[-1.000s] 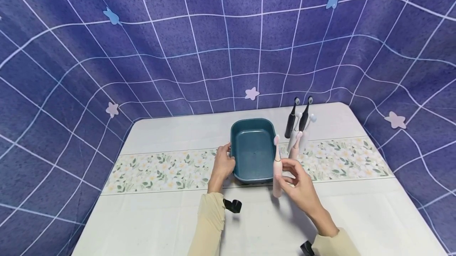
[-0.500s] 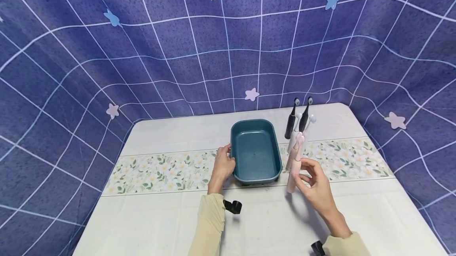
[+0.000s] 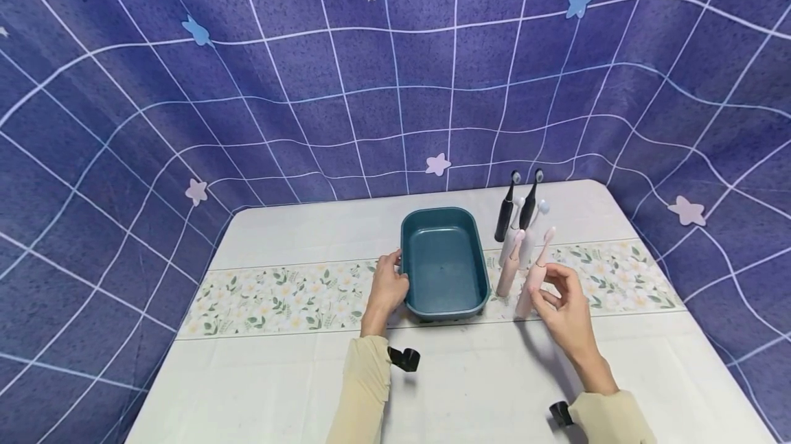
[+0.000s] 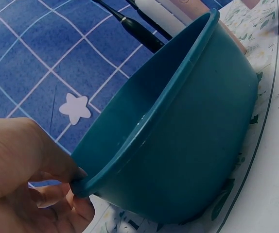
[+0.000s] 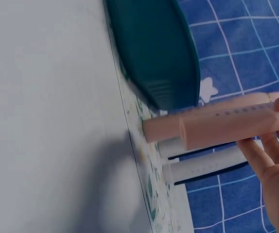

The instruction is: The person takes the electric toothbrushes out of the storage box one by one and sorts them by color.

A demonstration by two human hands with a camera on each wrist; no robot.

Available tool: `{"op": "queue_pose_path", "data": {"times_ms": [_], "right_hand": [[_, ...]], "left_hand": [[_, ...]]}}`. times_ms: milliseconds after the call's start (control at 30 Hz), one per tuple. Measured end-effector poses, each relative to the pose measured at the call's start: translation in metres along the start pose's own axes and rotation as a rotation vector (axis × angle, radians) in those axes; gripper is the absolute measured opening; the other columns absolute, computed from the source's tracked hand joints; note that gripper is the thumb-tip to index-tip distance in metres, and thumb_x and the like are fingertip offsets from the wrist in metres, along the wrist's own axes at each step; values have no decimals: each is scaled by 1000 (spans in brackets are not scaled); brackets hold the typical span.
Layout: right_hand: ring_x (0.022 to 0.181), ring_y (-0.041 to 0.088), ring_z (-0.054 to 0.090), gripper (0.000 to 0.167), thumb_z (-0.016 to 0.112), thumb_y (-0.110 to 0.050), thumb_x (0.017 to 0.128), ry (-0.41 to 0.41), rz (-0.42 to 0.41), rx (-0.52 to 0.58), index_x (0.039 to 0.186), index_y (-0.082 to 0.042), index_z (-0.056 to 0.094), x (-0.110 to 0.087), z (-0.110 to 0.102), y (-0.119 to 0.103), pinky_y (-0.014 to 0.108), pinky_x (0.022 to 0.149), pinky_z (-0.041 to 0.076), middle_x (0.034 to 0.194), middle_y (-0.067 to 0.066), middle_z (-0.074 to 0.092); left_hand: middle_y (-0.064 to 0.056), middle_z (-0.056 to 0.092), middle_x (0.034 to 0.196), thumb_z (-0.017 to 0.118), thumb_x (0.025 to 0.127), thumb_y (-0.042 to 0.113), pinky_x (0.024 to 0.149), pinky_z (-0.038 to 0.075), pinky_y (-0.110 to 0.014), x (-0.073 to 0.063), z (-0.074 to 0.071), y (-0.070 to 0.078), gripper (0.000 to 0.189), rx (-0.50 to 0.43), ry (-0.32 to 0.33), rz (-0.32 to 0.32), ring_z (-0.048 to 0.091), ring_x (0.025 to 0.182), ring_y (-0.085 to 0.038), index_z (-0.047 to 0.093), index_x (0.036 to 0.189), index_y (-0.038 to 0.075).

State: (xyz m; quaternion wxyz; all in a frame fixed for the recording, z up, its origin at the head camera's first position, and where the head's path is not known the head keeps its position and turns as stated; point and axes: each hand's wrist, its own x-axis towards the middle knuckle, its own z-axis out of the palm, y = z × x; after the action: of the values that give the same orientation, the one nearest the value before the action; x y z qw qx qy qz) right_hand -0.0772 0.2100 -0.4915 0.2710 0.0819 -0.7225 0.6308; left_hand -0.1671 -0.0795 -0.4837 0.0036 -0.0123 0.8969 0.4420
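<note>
My left hand pinches the left rim of a teal plastic basin; in the left wrist view the thumb lies over the rim with the fingers curled below. Nothing lies inside the basin. Between thumb and fingers, my right hand holds a pink electric toothbrush by its handle, head up and leaning right. In the right wrist view, the flat base of this handle appears raised off the table. A second pink electric toothbrush stands just left of it, right of the basin.
Behind the pink brushes stand two white electric toothbrushes and two black ones, the left black toothbrush nearest the basin. The white table carries a floral strip. A blue grid-patterned curtain encloses its back and sides.
My right hand has carried the pink toothbrush from the basin's right front corner rightward and slightly back, past the standing pink one. My left hand and the basin have stayed in place.
</note>
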Motion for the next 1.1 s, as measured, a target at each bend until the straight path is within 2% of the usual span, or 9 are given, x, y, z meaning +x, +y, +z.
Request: {"op": "queue_pose_path", "data": {"times_ms": [167,400,533,800,1100], "right_hand": [[104,-1,55,48,61,24,76,38,42,-18,120,17,41,11,1,-1,13,79,50,113,-9,51],[102,-2,55,45,61,22,75,51,-22,-92,115,20,42,20,6,-8,13,78,51,113,-8,51],[100,-2,56,45,61,23,74,64,-35,-91,115,21,42,23,8,-3,14,78,51,111,-8,52],[99,-2,56,44,61,22,74,79,-13,-105,113,20,43,27,12,6,15,79,51,108,-10,53],[99,-4,56,45,59,24,72,77,3,-104,113,21,41,27,13,11,17,81,50,109,-7,51]], "left_hand": [[-14,53,117,52,87,-1,87,44,-40,0,0,0,52,8,-2,-5,52,91,-23,47,139,2],[-14,52,118,51,88,0,87,44,-40,-1,-1,1,52,5,-9,-12,52,91,-22,47,139,3],[-15,52,118,51,87,0,86,44,-40,-1,-1,1,52,7,-7,-5,52,91,-23,47,139,2],[-15,53,117,51,87,-1,87,44,-41,-1,-2,1,52,2,-3,-2,52,90,-23,47,139,2],[-15,53,117,52,86,-1,90,43,-42,-1,-1,1,52,7,4,3,53,94,-25,47,138,1]]}}
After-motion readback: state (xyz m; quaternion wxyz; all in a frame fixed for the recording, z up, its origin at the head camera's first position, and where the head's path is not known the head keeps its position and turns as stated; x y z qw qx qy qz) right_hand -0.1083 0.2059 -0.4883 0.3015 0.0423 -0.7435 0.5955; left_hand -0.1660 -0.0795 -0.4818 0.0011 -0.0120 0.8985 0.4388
